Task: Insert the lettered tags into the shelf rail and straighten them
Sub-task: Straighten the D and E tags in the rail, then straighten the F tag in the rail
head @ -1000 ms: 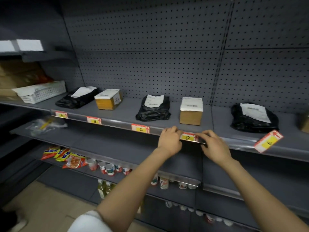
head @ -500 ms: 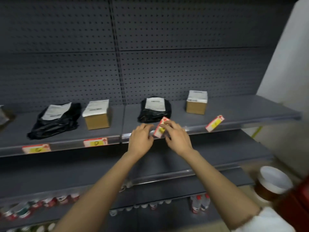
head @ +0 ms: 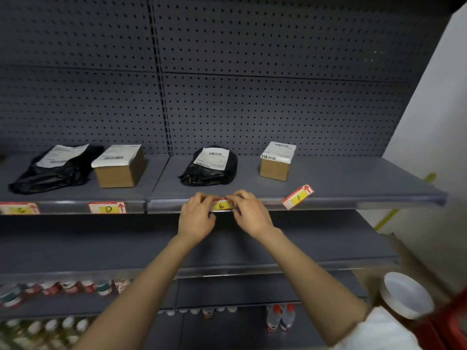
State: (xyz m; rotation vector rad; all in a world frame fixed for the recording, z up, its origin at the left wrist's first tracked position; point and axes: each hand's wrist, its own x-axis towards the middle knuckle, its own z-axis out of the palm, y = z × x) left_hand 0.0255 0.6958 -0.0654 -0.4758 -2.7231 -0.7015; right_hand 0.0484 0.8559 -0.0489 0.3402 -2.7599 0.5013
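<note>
The red-and-yellow tag E (head: pixel 221 205) lies level in the shelf rail (head: pixel 336 202). My left hand (head: pixel 195 218) pinches its left end and my right hand (head: pixel 249 214) pinches its right end, fingers covering both ends. Tag F (head: pixel 298 197) hangs tilted on the rail to the right, its right end raised. Tag D (head: pixel 107 207) and tag C (head: pixel 20 207) sit straight in the rail to the left.
On the shelf above the rail stand two black parcel bags (head: pixel 209 166) (head: pixel 54 169) and two cardboard boxes (head: pixel 276 161) (head: pixel 118 166). Lower shelves hold cans and bottles (head: pixel 280 318). A white-lidded container (head: pixel 406 295) is at lower right, beside a white wall.
My view and both hands have shifted right from tag D to tag E. Tag E, held tilted half a second ago, now lies level in the rail.
</note>
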